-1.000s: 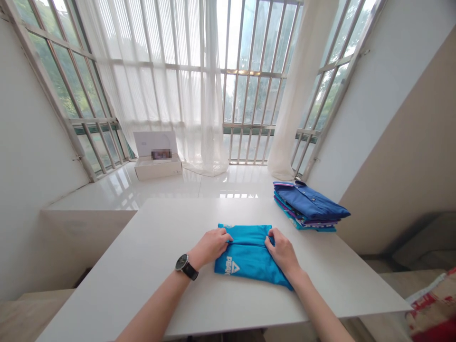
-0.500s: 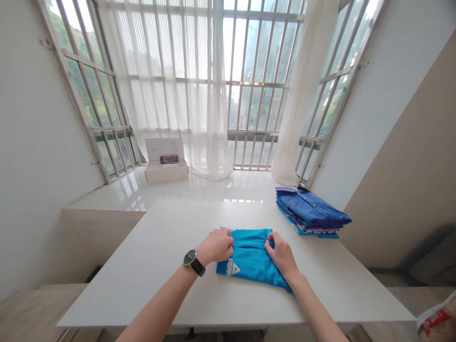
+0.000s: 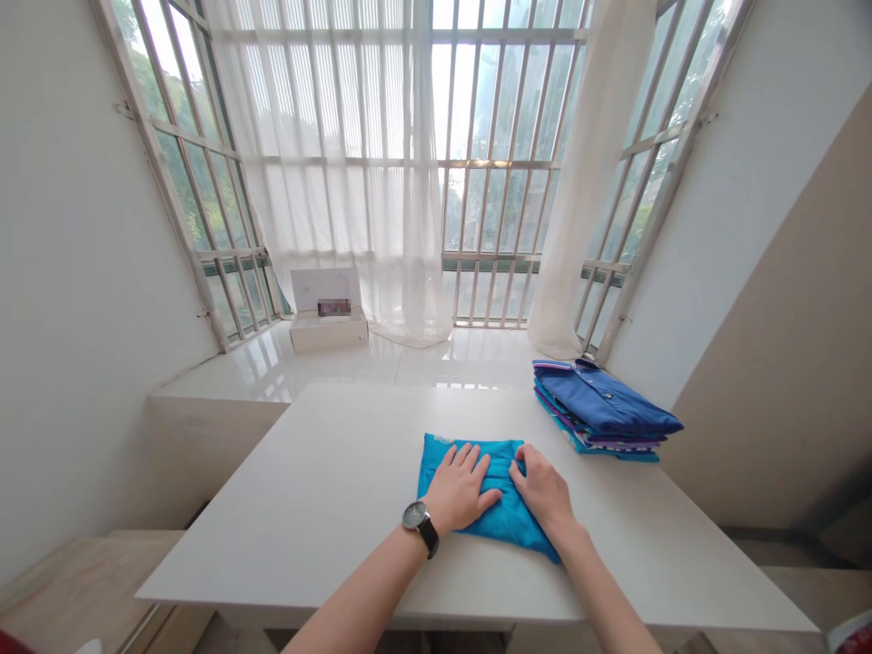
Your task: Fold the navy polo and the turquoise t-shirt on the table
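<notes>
A bright blue folded shirt [image 3: 510,529] lies in front of me, most of its left half covered by my hands. My left hand [image 3: 463,486], with a black-strapped watch [image 3: 417,520] on its wrist, rests flat on the fabric, fingers stretched and thumb apart. At the shirt's right edge my right hand [image 3: 543,483] has its fingers curled together, pinching the cloth near the upper right corner. Creases run across the fabric between the two hands.
A stack of folded clothes [image 3: 606,404], dark blue on top, sits at the right edge of the white table [image 3: 327,509]. An open white box [image 3: 329,331] stands on the window ledge [image 3: 224,377] behind. Sheer curtains [image 3: 409,227] hang before the barred window.
My left hand has let go of the shirt's left side, moved right and flattened onto its middle, covering the white print. My right hand keeps its place at the right edge. The view has shifted slightly.
</notes>
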`<control>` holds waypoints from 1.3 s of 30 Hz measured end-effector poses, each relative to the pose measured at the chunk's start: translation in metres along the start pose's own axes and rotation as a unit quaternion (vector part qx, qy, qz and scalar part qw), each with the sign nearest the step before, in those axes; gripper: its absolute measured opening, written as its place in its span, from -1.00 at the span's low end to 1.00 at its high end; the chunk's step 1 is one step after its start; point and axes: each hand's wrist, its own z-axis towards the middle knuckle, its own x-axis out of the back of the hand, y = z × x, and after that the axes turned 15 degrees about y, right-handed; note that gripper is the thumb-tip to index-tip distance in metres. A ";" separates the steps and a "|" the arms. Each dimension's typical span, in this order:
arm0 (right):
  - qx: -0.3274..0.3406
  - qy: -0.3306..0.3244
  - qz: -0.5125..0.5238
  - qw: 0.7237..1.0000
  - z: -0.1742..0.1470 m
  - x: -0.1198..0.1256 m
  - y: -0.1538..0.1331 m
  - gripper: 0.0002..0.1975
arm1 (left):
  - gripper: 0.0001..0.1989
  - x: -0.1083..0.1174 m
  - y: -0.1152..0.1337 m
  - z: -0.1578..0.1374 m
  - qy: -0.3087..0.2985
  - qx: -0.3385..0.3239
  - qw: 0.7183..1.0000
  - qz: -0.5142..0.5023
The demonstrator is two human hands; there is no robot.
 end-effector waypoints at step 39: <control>0.029 -0.202 -0.136 0.969 -0.019 -0.004 -0.024 -0.39 | -0.67 0.048 -0.096 0.004 0.031 0.115 0.982 -0.149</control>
